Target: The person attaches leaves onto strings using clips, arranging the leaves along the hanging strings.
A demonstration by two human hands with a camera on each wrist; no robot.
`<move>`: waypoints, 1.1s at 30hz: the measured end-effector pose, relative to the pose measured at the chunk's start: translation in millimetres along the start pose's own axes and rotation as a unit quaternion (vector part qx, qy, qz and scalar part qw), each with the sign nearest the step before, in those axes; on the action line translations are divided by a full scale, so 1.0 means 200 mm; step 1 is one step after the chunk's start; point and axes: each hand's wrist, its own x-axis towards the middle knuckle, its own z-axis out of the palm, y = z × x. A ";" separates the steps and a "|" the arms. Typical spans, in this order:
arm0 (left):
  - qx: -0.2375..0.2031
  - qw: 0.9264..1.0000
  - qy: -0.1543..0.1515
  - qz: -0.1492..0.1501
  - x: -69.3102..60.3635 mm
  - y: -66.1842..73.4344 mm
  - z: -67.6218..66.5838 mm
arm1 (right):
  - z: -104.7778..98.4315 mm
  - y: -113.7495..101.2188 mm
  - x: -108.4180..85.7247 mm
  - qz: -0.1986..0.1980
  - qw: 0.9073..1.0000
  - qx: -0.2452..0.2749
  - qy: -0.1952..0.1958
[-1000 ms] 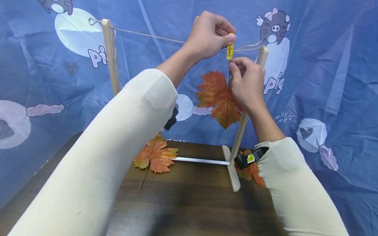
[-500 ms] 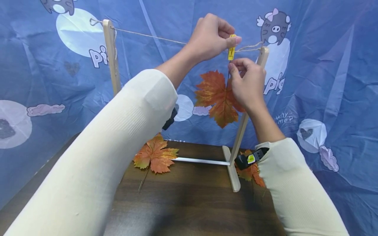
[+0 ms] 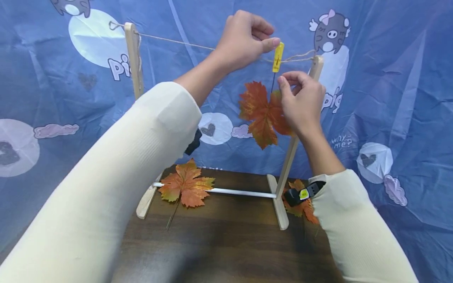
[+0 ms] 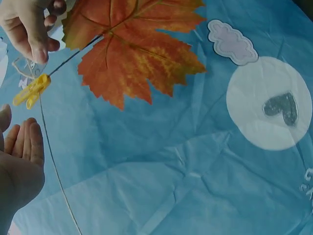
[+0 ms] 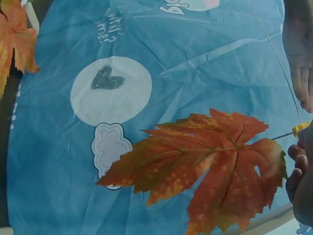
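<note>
A yellow clothespin (image 3: 278, 57) sits on the twine (image 3: 177, 41) and grips the thin stem of an orange-red maple leaf (image 3: 263, 114), which hangs below it. My left hand (image 3: 244, 39) is just left of the clothespin's top. The left wrist view shows a gap between that hand's fingers (image 4: 24, 142) and the clothespin (image 4: 33, 92). My right hand (image 3: 304, 98) is beside the stem, loosely bent and apart from it, covering part of the leaf's right side in the head view. Nothing is held in either hand.
Two wooden posts (image 3: 132, 59) carry the twine, with a white rod (image 3: 240, 192) joining their feet. One maple leaf (image 3: 185, 182) lies across the rod at left; another leaf (image 3: 297, 212) lies behind the right sleeve. A blue printed cloth (image 3: 219, 161) hangs behind the dark wooden table (image 3: 212, 251).
My left hand has let go of the clothespin and moved left. My right fingers have left the stem and shifted slightly right. The leaf now hangs from the clothespin.
</note>
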 end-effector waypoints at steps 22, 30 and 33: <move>0.016 0.999 -0.049 -0.014 -0.38 -0.28 -0.27 | 0.14 0.03 -0.26 -0.228 0.971 0.005 -0.064; 0.067 0.993 -0.093 -0.030 -0.60 -0.51 -0.32 | 0.26 0.02 -0.42 -0.250 0.958 -0.046 -0.134; 0.086 0.990 -0.107 -0.028 -0.69 -0.60 -0.35 | 0.32 0.03 -0.49 -0.266 0.949 -0.063 -0.159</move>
